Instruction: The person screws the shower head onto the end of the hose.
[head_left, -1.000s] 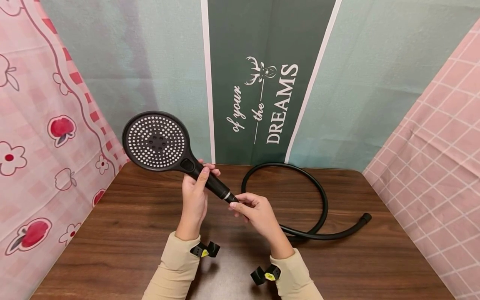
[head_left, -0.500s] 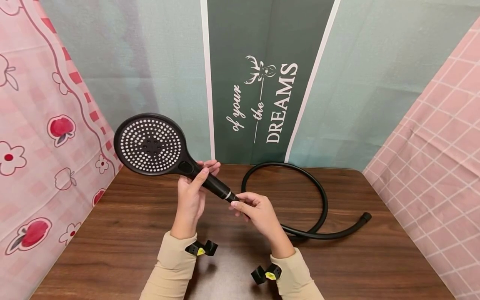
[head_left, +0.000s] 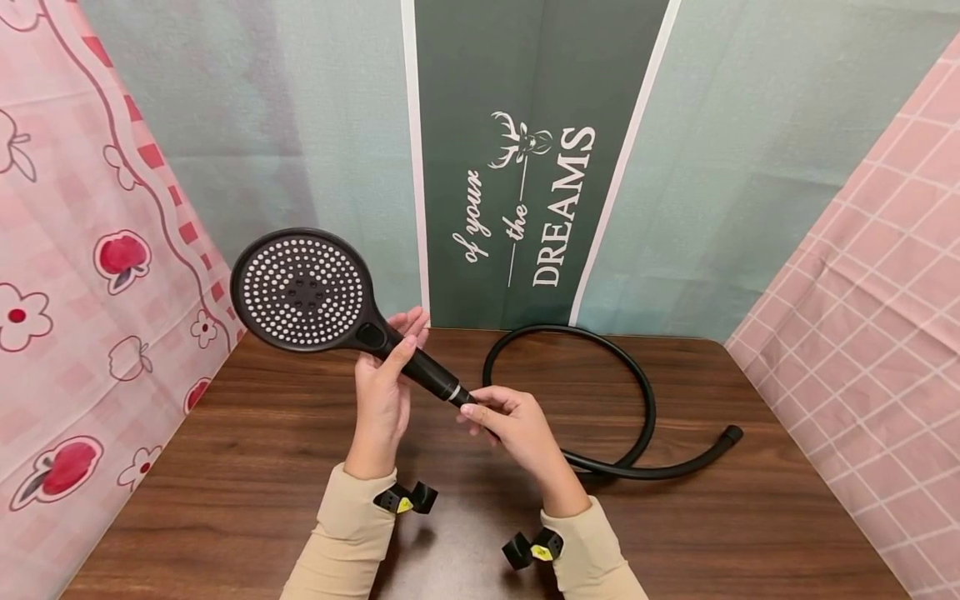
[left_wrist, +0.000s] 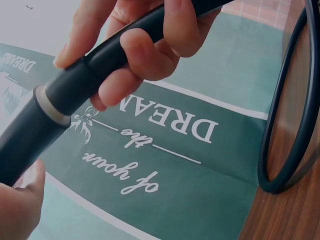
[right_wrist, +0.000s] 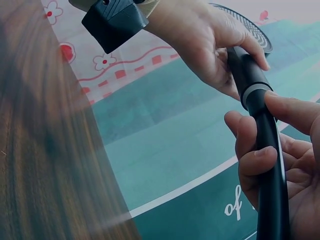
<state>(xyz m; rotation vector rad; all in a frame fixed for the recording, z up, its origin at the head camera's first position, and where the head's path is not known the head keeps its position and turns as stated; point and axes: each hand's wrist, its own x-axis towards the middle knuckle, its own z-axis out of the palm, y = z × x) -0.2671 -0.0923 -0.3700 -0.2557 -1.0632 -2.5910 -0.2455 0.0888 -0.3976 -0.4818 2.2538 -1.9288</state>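
Note:
A black handheld shower head (head_left: 302,290) is held up at a slant, its round, white-nozzled face toward me. My left hand (head_left: 380,396) holds its handle (head_left: 423,367), thumb across the front and fingers behind. At the handle's lower end, my right hand (head_left: 517,425) grips the end of a black shower hose (head_left: 651,408). In the left wrist view the hose's end fitting (left_wrist: 67,87) meets the handle at a pale ring (left_wrist: 55,109). Fingers and thumb of my right hand (right_wrist: 300,155) curl round the hose in the right wrist view; threads there are hidden.
The hose loops over the brown wooden table (head_left: 225,467), and its free end (head_left: 731,435) lies at the right. A green printed cloth (head_left: 517,300) hangs behind the table. Pink patterned cloths stand at the left and right sides.
My left hand and the shower head have shifted slightly left over the second. The left fingers now stretch out more behind the handle. My right hand stays in nearly the same place.

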